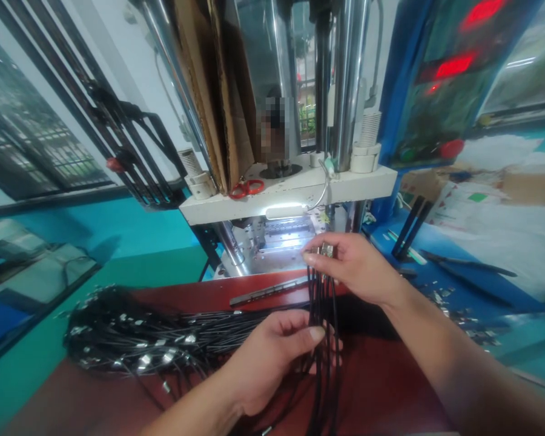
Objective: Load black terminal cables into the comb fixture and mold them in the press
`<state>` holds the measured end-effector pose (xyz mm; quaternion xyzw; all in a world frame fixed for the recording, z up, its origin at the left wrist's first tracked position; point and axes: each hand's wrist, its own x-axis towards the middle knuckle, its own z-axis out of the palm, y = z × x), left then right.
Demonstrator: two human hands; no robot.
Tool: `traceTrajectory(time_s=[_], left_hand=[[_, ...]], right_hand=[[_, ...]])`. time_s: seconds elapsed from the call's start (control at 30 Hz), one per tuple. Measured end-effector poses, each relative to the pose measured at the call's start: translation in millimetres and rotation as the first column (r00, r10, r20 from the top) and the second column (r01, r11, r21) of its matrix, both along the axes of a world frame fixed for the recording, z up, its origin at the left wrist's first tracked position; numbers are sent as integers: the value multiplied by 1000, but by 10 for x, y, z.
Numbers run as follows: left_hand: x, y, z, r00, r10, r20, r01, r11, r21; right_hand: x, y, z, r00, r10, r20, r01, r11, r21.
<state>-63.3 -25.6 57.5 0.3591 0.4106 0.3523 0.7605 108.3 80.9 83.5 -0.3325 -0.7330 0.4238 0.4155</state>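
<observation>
Several black cables [318, 297] hang between my two hands over the dark red tabletop [372, 387]. My right hand [340, 260] pinches them near their upper ends, where small metal connectors [327, 249] show beside the fingers. Lower down, my left hand [295, 342] is closed around the same cables, thumb across the front and fingertips behind. Their lower parts run down past the bottom of the view. To the left lies a large bundle of black cables [131, 327] with silvery metal ends. A slotted metal strip [270, 292] rests just behind my left hand.
Ahead stands a press with a white plate [290, 197], and a lit metal die [286, 233] sits below it. Red-handled scissors [246, 188] and cardboard [229, 97] are on the plate. At right, loose metal pieces [463, 318] and long tweezers [470, 263] lie on a blue surface.
</observation>
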Motion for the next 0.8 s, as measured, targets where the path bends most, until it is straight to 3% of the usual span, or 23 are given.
traceTrajectory(time_s=[0.1, 0.17, 0.33, 0.57, 0.8], left_hand=[[-29, -32, 22, 986, -31, -162, 43, 996, 72], [-5, -39, 13, 982, 12, -190, 18, 988, 154], [109, -6, -29, 990, 144, -2, -141, 971, 191], [42, 5, -15, 994, 70, 85, -78, 993, 92], [5, 12, -34, 997, 34, 66, -41, 993, 112]], right_hand=[[-5, -3, 7, 1000, -18, 5, 18, 1000, 15], [-7, -3, 12, 1000, -25, -4, 25, 1000, 14], [7, -8, 21, 999, 3, -44, -4, 1000, -17], [20, 9, 6, 993, 38, -115, -41, 999, -30], [27, 26, -10, 989, 50, -139, -60, 996, -68]])
